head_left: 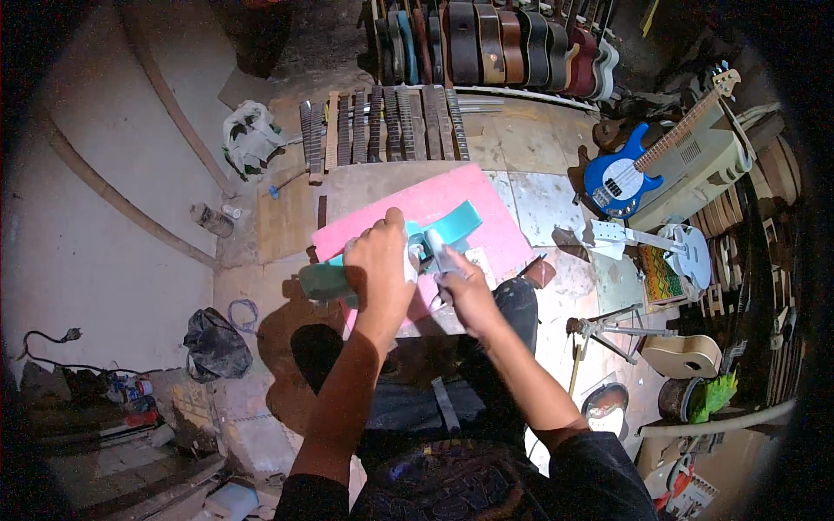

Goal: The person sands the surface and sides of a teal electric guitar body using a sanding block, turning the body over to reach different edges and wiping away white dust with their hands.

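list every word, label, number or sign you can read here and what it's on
No text can be read.
Black shirt: a printed design, too dark and blurred to read.
Small container at lower left: any label is too small to read.
Teal piece and pink board: no lettering visible.

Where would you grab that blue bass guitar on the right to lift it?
Probably by the neck of the blue bass guitar, close to the body, coming from the person's side with the right hand, the nearer one. The neck is a slim bar, slanting away up and right, so fingers could wrap it; the broad body looks harder to grasp one-handed.
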Demonstrator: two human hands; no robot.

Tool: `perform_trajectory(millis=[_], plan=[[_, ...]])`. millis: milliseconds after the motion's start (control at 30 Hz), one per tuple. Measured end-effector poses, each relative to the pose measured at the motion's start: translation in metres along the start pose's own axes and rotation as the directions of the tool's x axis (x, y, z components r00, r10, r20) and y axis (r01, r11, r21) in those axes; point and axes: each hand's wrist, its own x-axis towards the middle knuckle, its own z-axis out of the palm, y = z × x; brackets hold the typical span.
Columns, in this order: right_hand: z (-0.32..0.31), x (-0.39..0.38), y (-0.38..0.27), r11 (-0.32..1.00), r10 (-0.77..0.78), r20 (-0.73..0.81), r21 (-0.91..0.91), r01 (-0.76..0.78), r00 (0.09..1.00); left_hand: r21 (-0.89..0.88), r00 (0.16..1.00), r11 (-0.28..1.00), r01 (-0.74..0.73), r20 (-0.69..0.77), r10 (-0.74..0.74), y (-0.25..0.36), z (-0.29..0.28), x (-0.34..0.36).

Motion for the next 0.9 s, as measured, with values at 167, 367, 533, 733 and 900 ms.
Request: perform_trajectory(millis=[167, 367, 533, 733, 900], plan=[[-0.015, 0.022, 0.031, 0.685, -0.614, -0.005, -0.501, 0.530, 0.789, -0.058, 0.999, 0.998, -0.034, -0.033, 0.032, 0.003, 0.002, 0.003], [-0.001, 0.007, 0.001, 0.946, -0.002, 0.142, 0.321, -0.044, 0.990, -0.050, 1.000, 0.999, 0.001, 0.000, -0.001, -0.005, 0.000, 0.004], [-0.002, 0.028, 0.043, 0.490, -0.731, -0.006, -0.701, 0.519, 0.682, -0.036, 1.000, 0.999, -0.018, -0.011, 0.018, 0.005, -0.002, 0.004], [-0.022, 0.025, 0.019, 0.880, -0.395, 0.064, -0.259, 0.397, 0.917, -0.085, 0.999, 0.995, -0.044, -0.014, 0.043, 0.001, -0.007, 0.004], [-0.036, 0.034, 0.005, 0.370, -0.757, 0.007, -0.819, 0.439, 0.653, -0.032, 0.999, 0.999, -0.029, -0.022, 0.028, 0.005, -0.005, 0.002]])
